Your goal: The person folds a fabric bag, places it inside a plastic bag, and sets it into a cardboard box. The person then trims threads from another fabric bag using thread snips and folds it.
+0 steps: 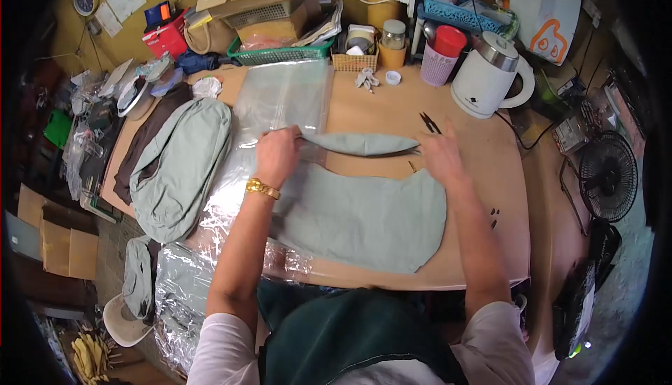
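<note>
A narrow, folded strip of grey-green fabric stretches between my two hands. At its left end, my left hand, with a gold watch on the wrist, is closed on the cloth. My right hand pinches the right end. Just below the strip, a wide grey-green fabric piece with curved edges lies flat on the table. Small black snips lie just beyond my right hand. Clear plastic sheets spread out behind and beside my left hand.
Grey-green fabric pieces are piled at the left of the table. A white kettle and a lilac cup stand at the back right. Behind sits a green basket. A black fan is at the far right.
</note>
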A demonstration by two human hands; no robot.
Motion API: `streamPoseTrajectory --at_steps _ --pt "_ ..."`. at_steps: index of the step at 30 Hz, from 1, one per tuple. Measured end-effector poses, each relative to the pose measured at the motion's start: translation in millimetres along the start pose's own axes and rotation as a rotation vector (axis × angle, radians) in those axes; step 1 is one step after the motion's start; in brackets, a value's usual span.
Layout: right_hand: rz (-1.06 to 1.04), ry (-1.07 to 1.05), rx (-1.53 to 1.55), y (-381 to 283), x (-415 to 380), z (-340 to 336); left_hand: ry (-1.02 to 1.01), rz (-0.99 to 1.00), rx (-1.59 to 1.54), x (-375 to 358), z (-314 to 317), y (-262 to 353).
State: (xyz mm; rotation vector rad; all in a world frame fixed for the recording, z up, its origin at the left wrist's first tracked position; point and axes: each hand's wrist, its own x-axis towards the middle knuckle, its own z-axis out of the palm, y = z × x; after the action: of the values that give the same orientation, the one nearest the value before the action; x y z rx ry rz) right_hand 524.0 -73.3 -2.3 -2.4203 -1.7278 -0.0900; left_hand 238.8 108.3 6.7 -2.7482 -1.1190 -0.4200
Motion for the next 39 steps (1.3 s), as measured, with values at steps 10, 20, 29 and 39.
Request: streamPoseTrajectory --at_steps 10,20,29,39 --pt "0.032 0.071 0.118 -67.6 -63.8 -18.4 -0.077 0.245 -0.233 -63.7 -59.7 86.0" --pt "0.287 -0.032 0.029 -36.7 -114.5 23.9 -0.332 0.418 -0.284 -121.6 -55.4 81.4" --pt "0.449 0.116 0.366 11.5 -91.5 -39.6 -0.309 0.26 -0.422 -183.0 -80.3 20.2" --pt "0.313 0.008 0.671 56.5 104.8 38.7 1.594 0.363 -0.611 -198.6 -253.4 -14.3"
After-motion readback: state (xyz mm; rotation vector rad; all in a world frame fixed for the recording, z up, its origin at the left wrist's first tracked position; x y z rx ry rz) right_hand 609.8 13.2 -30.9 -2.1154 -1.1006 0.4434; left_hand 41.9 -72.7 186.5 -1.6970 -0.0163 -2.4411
